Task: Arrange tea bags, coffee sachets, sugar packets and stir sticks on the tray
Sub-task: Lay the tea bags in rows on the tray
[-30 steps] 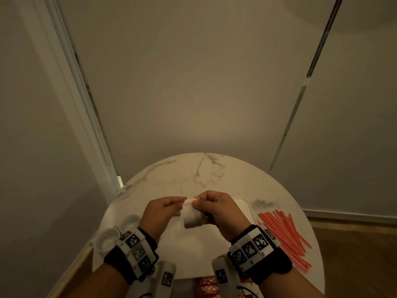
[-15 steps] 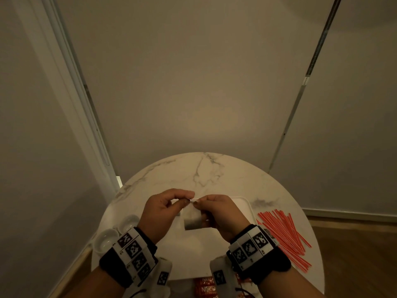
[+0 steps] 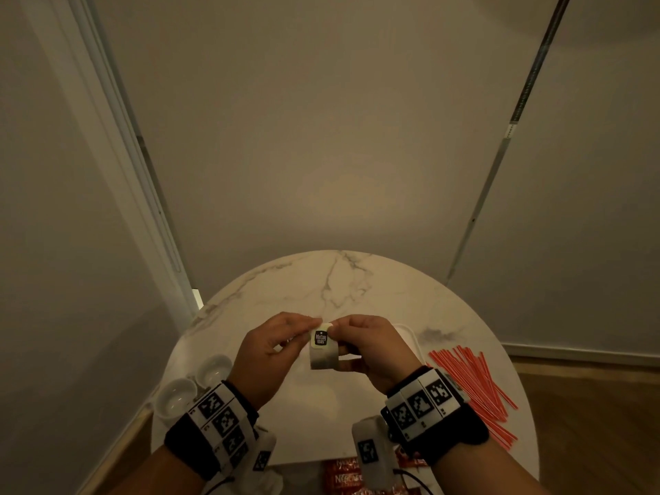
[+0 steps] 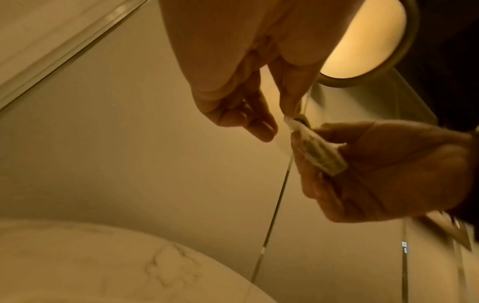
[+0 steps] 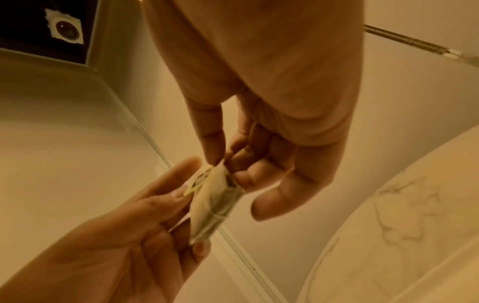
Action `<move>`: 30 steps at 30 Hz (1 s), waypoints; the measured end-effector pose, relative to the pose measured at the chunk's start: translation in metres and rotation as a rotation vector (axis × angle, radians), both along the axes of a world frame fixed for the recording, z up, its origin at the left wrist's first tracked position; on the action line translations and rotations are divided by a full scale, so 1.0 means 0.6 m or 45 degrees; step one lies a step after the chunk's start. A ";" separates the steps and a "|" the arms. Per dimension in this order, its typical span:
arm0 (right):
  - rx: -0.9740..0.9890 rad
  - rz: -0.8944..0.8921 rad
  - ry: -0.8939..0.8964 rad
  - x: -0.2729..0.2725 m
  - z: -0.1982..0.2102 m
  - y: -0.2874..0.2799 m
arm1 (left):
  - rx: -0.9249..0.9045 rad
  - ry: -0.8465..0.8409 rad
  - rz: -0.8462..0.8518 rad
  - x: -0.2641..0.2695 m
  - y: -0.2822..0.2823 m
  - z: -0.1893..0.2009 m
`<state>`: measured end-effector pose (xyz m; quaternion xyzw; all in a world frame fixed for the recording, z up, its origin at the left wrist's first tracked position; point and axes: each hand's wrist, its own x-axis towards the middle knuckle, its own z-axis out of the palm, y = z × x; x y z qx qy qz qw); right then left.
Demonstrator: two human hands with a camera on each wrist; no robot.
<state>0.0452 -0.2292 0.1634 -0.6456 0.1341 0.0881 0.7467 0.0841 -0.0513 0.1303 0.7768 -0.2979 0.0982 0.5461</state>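
Two hands engaged: both work one tea bag [image 3: 323, 355] in the air above the tray [image 3: 407, 332], near the middle of the round marble table [image 3: 339, 280].
Left hand [image 3: 266, 351]: thumb and forefinger pinch the top edge of the bag beside its paper tag [image 3: 320, 338]; the other fingers hang loosely curled.
Right hand [image 3: 371, 348]: thumb and fingers pinch the same top edge from the right side; the lower fingers sit behind the bag body.
Tea bag: hangs upright between the two hands, tag face toward the head camera, clear of the tray surface.
Tray: white, lies flat under the hands; its right far corner shows past the right hand. Whether anything already lies on it cannot be told, as the hands and wrists cover most of it.
Stir sticks [image 3: 475, 387]: red, fanned loosely on the table at the right, outside the tray.
Coffee sachets [image 3: 341, 475]: red packets at the near table edge, outside the tray, partly hidden.
Small white dishes [image 3: 194, 384]: two, on the table at the left.
Sugar packets: not identified in any view.
Step in hand, as judged: straightening the tag and string before placing the tea bag.
Next move, as judged: lower the bag flat onto a bare part of the tray, tag tucked against it, then release with both hands.
Progress, as judged: early; sticks and sachets not yet placed.
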 end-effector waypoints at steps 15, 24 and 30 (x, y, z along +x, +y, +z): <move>-0.323 -0.028 0.011 0.040 -0.074 -0.004 | -0.434 0.963 0.241 0.023 -0.053 -0.055; -0.180 -0.108 0.178 0.090 -0.146 0.005 | -0.510 1.218 0.363 0.060 -0.062 -0.112; -0.327 -0.135 0.241 0.125 -0.191 0.013 | -0.532 1.292 0.403 0.083 -0.065 -0.135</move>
